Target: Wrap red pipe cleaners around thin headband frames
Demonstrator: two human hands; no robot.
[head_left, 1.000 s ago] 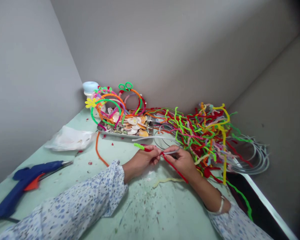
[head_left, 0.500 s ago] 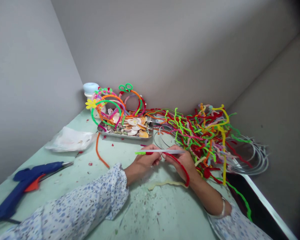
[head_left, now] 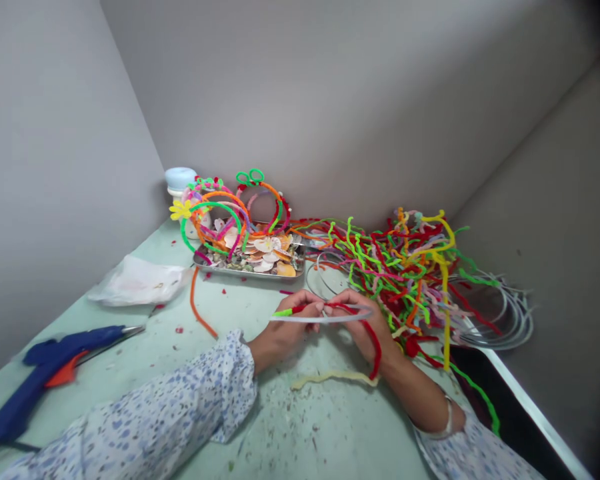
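Note:
My left hand (head_left: 294, 330) is closed on a thin white headband (head_left: 305, 319), with finger and thumb pinched near the middle. Part of the band's far side carries a green wrap (head_left: 283, 313) next to a red one. Fingertips of my right hand (head_left: 364, 327) pinch a red pipe cleaner (head_left: 376, 350) close beside the left fingertips, at the band. From there the red length runs over the right hand and hangs down by the wrist. A cream pipe cleaner (head_left: 330, 376) continues from its lower end above the table. My fingers partly hide the wrapping point.
Behind my hands stands a metal tray (head_left: 250, 272) of shells, with several colourful wrapped headbands (head_left: 220, 200) on it. A heap of pipe cleaners (head_left: 395, 267) and coiled bare bands (head_left: 515, 320) lie right. At left are a blue glue gun (head_left: 55, 367) and a plastic bag (head_left: 137, 280).
The headband has tilted, its near side dropping so the loop shows more open. My fingers stay close together, and the red and cream pipe cleaner tail has shifted slightly.

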